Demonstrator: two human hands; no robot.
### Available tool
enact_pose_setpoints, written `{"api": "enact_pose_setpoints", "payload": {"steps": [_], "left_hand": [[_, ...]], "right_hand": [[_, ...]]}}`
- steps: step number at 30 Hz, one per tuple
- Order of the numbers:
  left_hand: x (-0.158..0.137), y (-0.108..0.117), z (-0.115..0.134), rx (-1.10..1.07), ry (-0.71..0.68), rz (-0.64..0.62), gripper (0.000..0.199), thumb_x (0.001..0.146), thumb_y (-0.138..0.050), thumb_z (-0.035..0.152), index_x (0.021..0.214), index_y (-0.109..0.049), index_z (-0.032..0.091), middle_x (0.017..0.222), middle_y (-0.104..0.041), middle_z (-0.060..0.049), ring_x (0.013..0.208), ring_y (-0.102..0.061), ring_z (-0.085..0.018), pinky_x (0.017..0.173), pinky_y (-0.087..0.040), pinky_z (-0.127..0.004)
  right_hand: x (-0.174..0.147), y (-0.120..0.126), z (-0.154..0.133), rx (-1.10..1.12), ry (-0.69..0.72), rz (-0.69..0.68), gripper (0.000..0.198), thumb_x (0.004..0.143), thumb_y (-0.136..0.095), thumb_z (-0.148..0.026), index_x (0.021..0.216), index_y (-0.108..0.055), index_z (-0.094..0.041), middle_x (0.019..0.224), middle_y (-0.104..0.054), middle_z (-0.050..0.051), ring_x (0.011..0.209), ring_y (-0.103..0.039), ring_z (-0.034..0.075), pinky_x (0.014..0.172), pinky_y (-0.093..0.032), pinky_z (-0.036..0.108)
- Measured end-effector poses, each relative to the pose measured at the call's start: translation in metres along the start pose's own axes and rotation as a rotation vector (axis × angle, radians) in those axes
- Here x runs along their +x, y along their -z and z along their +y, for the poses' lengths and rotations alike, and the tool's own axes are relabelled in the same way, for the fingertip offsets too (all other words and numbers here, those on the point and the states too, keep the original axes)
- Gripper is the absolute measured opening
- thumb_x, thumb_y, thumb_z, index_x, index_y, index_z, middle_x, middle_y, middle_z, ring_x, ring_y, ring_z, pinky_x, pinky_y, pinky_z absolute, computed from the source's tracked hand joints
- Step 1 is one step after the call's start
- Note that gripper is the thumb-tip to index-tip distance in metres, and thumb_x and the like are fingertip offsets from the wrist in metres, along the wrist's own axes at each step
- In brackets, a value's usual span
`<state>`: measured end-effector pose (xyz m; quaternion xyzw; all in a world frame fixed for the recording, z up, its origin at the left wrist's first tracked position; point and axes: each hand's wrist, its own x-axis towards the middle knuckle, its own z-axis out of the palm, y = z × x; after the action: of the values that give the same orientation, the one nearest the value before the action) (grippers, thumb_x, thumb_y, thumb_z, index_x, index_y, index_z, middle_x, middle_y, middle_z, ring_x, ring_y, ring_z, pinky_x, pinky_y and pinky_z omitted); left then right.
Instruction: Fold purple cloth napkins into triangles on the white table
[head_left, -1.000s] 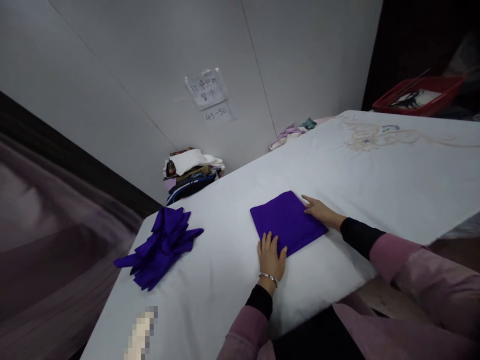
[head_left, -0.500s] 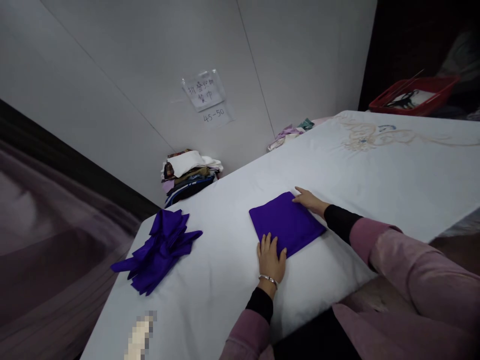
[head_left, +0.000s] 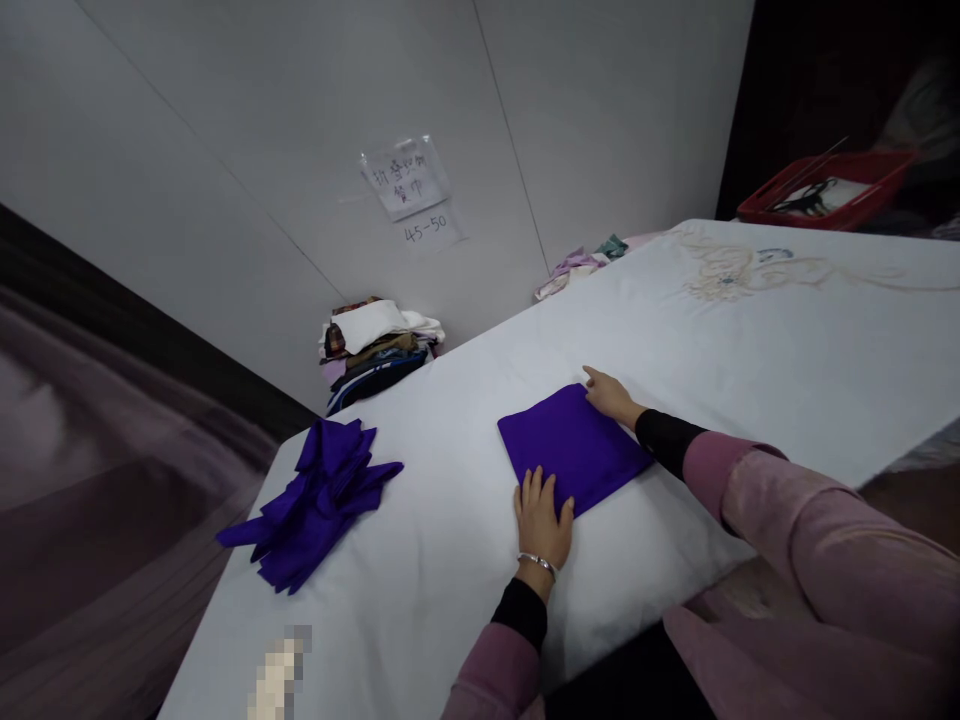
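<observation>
A folded purple cloth (head_left: 570,445) lies flat as a square on the white table cover (head_left: 750,350). My left hand (head_left: 541,520) rests flat on the cloth's near corner, fingers spread, with a bracelet at the wrist. At the cloth's far right corner my right hand (head_left: 611,395) presses with its fingertips. Neither hand grips anything.
A heap of folded purple cloths (head_left: 319,495) lies at the table's left end. Behind it, a stack of mixed fabrics (head_left: 375,345) stands by the wall. More fabric scraps (head_left: 581,265) lie at the far edge. A red tray (head_left: 825,190) sits at back right.
My right hand has slid along the cloth's right edge from the side toward its far corner. The left hand has stayed on the near corner.
</observation>
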<state>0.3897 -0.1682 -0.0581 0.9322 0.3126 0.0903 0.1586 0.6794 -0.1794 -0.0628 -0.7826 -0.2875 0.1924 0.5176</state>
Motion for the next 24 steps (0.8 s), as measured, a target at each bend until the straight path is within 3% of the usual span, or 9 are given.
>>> {"api": "enact_pose_setpoints", "payload": {"steps": [5,9,12,15,18,21,24], "left_hand": [[0.001,0.000,0.000,-0.008,-0.002,0.002,0.044,0.086,-0.047,0.033,0.127,-0.052,0.017,0.143,-0.041,-0.012,0.136,-0.027,-0.026,0.112,-0.019,-0.049],[0.002,-0.002,-0.001,0.020,-0.007,-0.002,0.046,0.085,-0.048,0.032,0.129,-0.050,0.016,0.144,-0.040,-0.011,0.137,-0.025,-0.027,0.112,-0.018,-0.048],[0.003,-0.005,-0.003,0.058,-0.010,-0.037,0.051,0.084,-0.049,0.027,0.134,-0.045,0.019,0.145,-0.038,-0.009,0.138,-0.022,-0.026,0.113,-0.017,-0.047],[0.003,-0.008,-0.004,0.107,-0.015,-0.077,0.055,0.084,-0.048,0.026,0.138,-0.040,0.023,0.146,-0.037,-0.008,0.138,-0.022,-0.026,0.114,-0.014,-0.046],[0.003,-0.006,-0.002,0.167,-0.016,-0.115,0.059,0.084,-0.046,0.029,0.142,-0.034,0.021,0.149,-0.030,-0.008,0.139,-0.019,-0.027,0.114,-0.012,-0.048],[0.004,-0.002,0.002,0.220,-0.017,-0.144,0.059,0.086,-0.042,0.030,0.143,-0.031,0.018,0.150,-0.028,-0.008,0.140,-0.015,-0.026,0.114,-0.014,-0.047],[0.004,0.001,0.006,0.257,-0.014,-0.122,0.054,0.089,-0.036,0.032,0.141,-0.034,0.016,0.151,-0.027,-0.008,0.140,-0.016,-0.025,0.114,-0.016,-0.046]], "right_hand": [[-0.032,0.002,-0.011,-0.074,0.142,-0.046,0.059,0.069,-0.059,-0.011,0.128,-0.053,-0.021,0.134,-0.050,0.008,0.127,-0.038,0.027,0.109,-0.025,0.042],[-0.109,-0.022,-0.019,-0.209,0.475,-0.343,0.054,0.080,-0.058,-0.035,0.132,-0.049,-0.023,0.140,-0.044,0.009,0.132,-0.032,0.027,0.111,-0.017,0.048],[-0.160,-0.046,-0.031,-0.313,0.604,-0.502,0.064,0.085,-0.049,-0.052,0.141,-0.037,-0.021,0.148,-0.031,0.012,0.138,-0.018,0.028,0.110,-0.008,0.052],[-0.178,-0.061,-0.042,-0.365,0.599,-0.524,0.068,0.090,-0.036,-0.057,0.145,-0.029,-0.019,0.150,-0.024,0.014,0.139,-0.011,0.028,0.110,-0.003,0.051],[-0.174,-0.063,-0.044,-0.434,0.542,-0.539,0.071,0.089,-0.030,-0.062,0.146,-0.025,-0.019,0.151,-0.020,0.014,0.140,-0.008,0.029,0.110,-0.002,0.051],[-0.168,-0.057,-0.035,-0.526,0.494,-0.531,0.074,0.088,-0.024,-0.065,0.146,-0.023,-0.020,0.152,-0.017,0.013,0.140,-0.008,0.029,0.110,-0.005,0.051],[-0.165,-0.040,-0.019,-0.635,0.437,-0.428,0.077,0.088,-0.020,-0.068,0.146,-0.025,-0.018,0.151,-0.020,0.013,0.140,-0.011,0.028,0.111,-0.009,0.049]]}}
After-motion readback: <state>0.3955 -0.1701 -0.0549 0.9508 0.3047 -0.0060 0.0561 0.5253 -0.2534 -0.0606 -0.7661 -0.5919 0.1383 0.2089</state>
